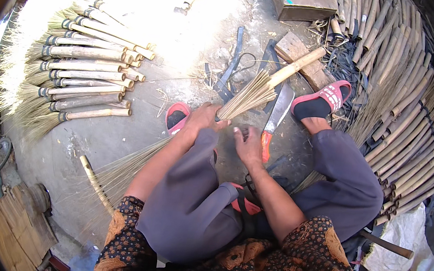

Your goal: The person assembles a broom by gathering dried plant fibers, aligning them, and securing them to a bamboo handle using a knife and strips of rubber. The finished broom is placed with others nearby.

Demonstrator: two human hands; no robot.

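Note:
My left hand (205,118) is closed around a half-made broom, at the band where its straw stalks (250,95) gather. The broom's light bamboo handle (297,68) points up and right. Its long thin bristles (129,163) trail down and left beneath my left forearm. Just right of the band, my right hand (249,145) has its fingers curled and its thumb bent inward. Whatever it may hold is too small to make out. Beside that hand lies a broad-bladed knife (280,108) with an orange handle, blade pointing away from me.
Finished brooms (86,73) lie in a row at the left. Bamboo handles and brooms (396,152) are piled at the right. A wooden block (305,59) and black rubber strips (231,61) lie ahead. A wooden box (300,2) stands at the far edge, a hammer (189,5) to its left.

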